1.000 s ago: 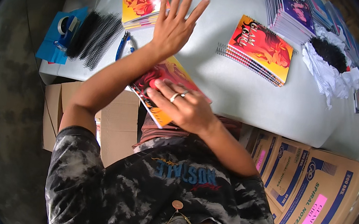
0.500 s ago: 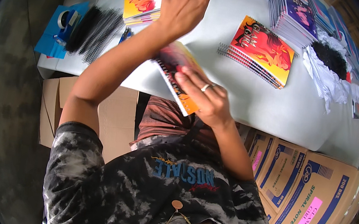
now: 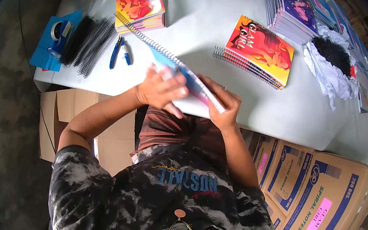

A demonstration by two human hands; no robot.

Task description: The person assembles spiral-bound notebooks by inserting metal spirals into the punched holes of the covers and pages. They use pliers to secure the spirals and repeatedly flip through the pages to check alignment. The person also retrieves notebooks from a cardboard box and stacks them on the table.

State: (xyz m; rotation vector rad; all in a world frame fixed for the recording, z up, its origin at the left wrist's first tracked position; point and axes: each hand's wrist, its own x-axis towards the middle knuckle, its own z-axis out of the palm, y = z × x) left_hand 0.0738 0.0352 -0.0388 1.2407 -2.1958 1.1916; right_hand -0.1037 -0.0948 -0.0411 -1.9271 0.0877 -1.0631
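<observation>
A spiral notebook point(image 3: 196, 83) with a pale blue and pink face is held tilted up on edge over the near side of the white table point(image 3: 205, 20). Its wire spiral point(image 3: 145, 38) runs along the far upper-left edge. My left hand point(image 3: 159, 91) lies flat across the notebook's near face with its fingers pressed on it. Next to it, my right hand point(image 3: 223, 104) grips the lower right edge of the same notebook. Both forearms rise from the bottom of the view.
A stack of orange-red notebooks point(image 3: 140, 3) lies at the far left and another bound stack point(image 3: 258, 50) at the right. Blue pliers point(image 3: 120, 53), black binding coils point(image 3: 88, 44) and a tape roll point(image 3: 60, 32) lie left. Cardboard boxes point(image 3: 321, 203) stand at the lower right.
My left hand came back from the far stack onto the notebook. The notebook went from lying flat under my right hand to being lifted and tipped on edge in both hands.
</observation>
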